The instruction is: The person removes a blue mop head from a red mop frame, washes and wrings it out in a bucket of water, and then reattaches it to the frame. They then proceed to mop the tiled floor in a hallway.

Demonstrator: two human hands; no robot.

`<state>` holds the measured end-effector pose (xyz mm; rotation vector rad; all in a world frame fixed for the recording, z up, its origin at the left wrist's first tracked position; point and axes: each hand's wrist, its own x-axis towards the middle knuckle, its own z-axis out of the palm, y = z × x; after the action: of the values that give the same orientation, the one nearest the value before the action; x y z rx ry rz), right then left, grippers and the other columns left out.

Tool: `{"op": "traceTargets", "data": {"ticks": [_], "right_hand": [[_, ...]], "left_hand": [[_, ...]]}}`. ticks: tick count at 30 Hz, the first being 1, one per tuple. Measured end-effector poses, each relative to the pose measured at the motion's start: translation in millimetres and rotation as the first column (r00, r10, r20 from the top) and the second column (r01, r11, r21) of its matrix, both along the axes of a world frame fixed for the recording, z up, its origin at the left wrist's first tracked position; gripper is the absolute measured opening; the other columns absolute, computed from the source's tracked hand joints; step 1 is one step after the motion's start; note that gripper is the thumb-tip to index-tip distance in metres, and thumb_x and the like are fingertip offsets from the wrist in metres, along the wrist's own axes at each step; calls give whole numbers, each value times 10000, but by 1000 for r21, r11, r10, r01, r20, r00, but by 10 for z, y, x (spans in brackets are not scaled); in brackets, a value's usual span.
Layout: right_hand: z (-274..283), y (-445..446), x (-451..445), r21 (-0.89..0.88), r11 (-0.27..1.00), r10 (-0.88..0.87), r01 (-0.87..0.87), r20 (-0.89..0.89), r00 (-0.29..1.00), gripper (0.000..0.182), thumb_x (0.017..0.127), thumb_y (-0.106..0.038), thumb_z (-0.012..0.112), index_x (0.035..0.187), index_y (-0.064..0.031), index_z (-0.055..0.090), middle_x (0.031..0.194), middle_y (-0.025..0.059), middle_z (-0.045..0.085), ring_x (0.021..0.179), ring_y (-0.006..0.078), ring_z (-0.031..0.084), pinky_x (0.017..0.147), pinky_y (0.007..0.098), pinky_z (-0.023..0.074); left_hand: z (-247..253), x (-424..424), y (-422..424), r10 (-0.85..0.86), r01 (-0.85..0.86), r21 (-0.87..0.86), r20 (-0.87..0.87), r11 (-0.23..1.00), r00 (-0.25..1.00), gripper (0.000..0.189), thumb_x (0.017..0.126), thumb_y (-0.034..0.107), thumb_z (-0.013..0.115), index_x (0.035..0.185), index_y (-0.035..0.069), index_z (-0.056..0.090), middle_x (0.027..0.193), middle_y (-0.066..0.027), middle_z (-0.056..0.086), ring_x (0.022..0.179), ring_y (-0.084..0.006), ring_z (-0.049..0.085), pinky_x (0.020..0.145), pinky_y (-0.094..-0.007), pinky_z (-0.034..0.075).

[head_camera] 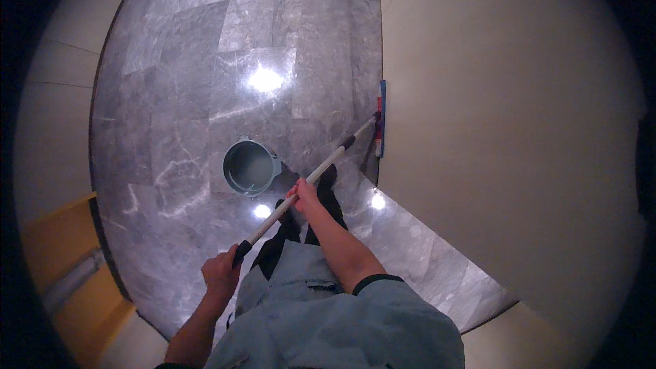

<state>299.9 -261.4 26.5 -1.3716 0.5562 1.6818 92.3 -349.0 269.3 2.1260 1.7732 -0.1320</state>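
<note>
Both my hands are closed around the pale pole (pixel 325 165) of a flat mop, which slants from low left up to the right. My left hand (pixel 223 270) grips the black handle end. Farther along the shaft, my right hand (pixel 303 195) holds its middle. At the far end, the mop head (pixel 382 119), blue-edged with a red and white part, stands on edge against the pale wall on the right, close to the floor line. A blue-grey bucket (pixel 229 184) with cloudy liquid in it stands on the floor, left of the pole.
Glossy grey marble-look tiles (pixel 189 92) cover the floor and mirror several lights. The pale wall (pixel 502 113) on the right ends in a corner near my feet. At the lower left is a yellow-brown recess or doorway (pixel 66 215) in the left wall (pixel 56 113).
</note>
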Motion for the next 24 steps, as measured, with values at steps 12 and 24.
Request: {"op": "traceTargets", "data": {"ticks": [12, 24], "right_hand": [[-120, 1655, 1111, 176, 984, -31, -3, 188, 982, 132, 835, -130, 485, 758, -30, 449, 647, 86, 472, 563, 208, 491, 545, 370, 472], [282, 2302, 1322, 248, 969, 8, 4, -47, 999, 136, 848, -114, 424, 746, -25, 442, 640, 91, 462, 566, 220, 481, 574, 380, 473]], "left_hand": [[-462, 1300, 1220, -1, -15, 129, 125, 992, 992, 428, 691, 174, 657, 1095, 97, 536, 663, -82, 566, 526, -269, 549, 453, -393, 396], [-33, 1802, 2189, -134, 126, 124, 51, 984, 990, 277, 772, 117, 528, 1040, 46, 528, 712, -118, 590, 582, -301, 581, 481, -418, 433]]}}
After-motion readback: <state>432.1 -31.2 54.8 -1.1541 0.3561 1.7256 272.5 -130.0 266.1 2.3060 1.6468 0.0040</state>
